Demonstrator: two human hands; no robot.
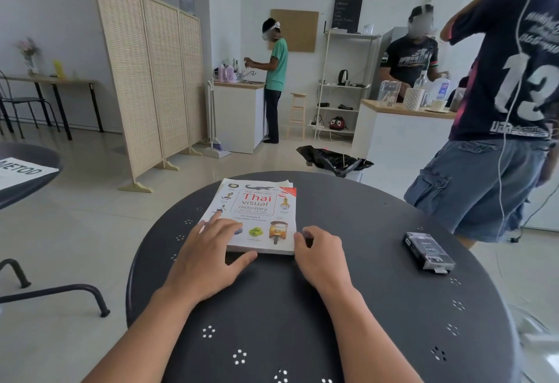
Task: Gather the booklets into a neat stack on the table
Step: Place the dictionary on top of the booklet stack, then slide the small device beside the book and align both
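A stack of booklets (257, 210) lies on the round dark metal table (348, 307), a white "Thai visual dictionary" on top with other pages showing under its far edge. My left hand (208, 257) rests flat on the near left corner of the stack, fingers spread over the cover and thumb along the near edge. My right hand (319, 257) presses with curled fingers against the near right corner of the stack.
A small dark box (428, 251) lies on the table's right side. A person in a numbered shirt (496, 104) stands close at the table's right. A second table with a sheet of paper (21, 171) is at left. A folding screen (151, 80) stands beyond.
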